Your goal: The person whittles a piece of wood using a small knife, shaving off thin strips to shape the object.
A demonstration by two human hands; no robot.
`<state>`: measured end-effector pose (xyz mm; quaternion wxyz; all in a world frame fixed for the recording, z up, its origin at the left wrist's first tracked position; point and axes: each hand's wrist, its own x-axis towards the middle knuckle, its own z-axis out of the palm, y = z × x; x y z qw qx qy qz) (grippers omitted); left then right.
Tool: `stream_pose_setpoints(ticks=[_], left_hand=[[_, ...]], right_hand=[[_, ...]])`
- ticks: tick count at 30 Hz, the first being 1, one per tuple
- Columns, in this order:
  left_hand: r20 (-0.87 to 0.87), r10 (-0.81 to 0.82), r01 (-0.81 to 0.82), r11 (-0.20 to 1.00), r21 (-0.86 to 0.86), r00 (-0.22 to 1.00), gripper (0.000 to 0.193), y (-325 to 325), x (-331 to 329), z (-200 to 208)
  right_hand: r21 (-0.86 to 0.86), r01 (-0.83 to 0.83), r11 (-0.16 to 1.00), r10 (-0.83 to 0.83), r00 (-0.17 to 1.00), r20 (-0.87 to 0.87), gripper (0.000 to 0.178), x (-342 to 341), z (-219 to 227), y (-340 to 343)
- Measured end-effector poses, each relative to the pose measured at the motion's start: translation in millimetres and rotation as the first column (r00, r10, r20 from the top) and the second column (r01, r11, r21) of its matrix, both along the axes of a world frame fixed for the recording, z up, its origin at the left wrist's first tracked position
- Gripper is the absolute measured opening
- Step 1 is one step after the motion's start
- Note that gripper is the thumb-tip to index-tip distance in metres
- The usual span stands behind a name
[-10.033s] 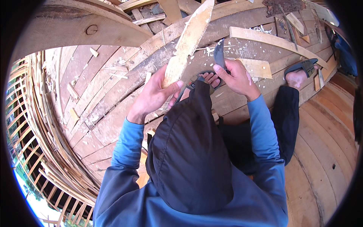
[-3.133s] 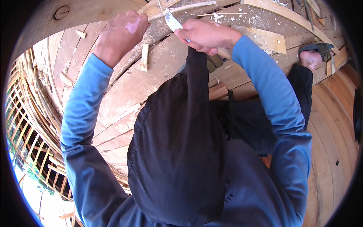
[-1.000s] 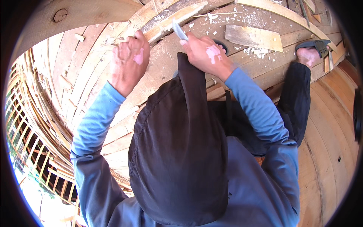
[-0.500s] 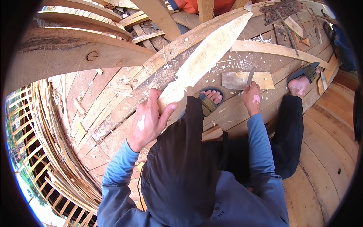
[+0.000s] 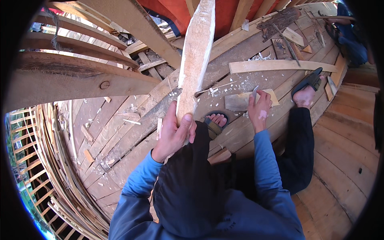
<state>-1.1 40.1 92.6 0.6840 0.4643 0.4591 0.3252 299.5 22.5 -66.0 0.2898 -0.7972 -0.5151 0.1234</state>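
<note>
My left hand (image 5: 173,132) is closed around the lower end of a long, pale carved piece of wood (image 5: 197,52). This piece is shaped like a blade with a notched neck, and it stands nearly upright in the picture, its rough brownish face showing between white cut edges. Out to the right, my right hand (image 5: 261,109) grips a small knife (image 5: 255,92); its handle is hidden in my fingers and its short blade points away from me. Beneath the knife hand lies a flat board (image 5: 237,102) on the planks, beside my sandalled foot (image 5: 217,120).
Wood shavings litter the planked floor (image 5: 132,150). A curved wooden strip (image 5: 280,66) lies beyond the board, near a piece of bark (image 5: 279,20). Large curved timbers (image 5: 80,76) rise at the left, above stacked thin strips (image 5: 60,160). Another person (image 5: 354,42) is at the far right.
The carved wood has swung from leaning right to nearly upright, and its face has turned. My right hand with the knife has shifted slightly left and nearer. The view has tilted a little upward.
</note>
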Motion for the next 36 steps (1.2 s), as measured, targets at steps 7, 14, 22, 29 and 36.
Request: stream_pose_setpoints(ticks=[7, 14, 22, 29, 36], left_hand=[[0.203, 0.002, 0.000, 1.000, -0.012, 0.979, 0.034, 16, 34, -9], [0.230, -0.202, 0.219, 0.974, -0.051, 0.952, 0.037, 22, 47, 2], [0.403, -0.298, 0.378, 0.916, -0.135, 0.865, 0.035, 8, 60, 13], [-0.116, -0.225, 0.242, 0.956, 0.165, 0.967, 0.023, 14, 65, 3], [-0.222, -0.134, 0.193, 0.943, 0.271, 0.966, 0.019, 11, 71, -6]], right_hand=[[0.329, -0.386, 0.862, 0.417, 0.169, -0.893, 0.034, -103, 149, 53], [0.239, -0.481, 0.844, 0.298, 0.048, -0.953, 0.024, -49, 148, 71], [0.288, -0.256, 0.923, 0.317, 0.081, -0.945, 0.028, -51, 121, 67], [0.341, -0.132, 0.931, 0.279, -0.348, -0.895, 0.032, -59, 122, 35], [0.355, -0.139, 0.925, 0.316, -0.239, -0.918, 0.037, -58, 110, 37]])
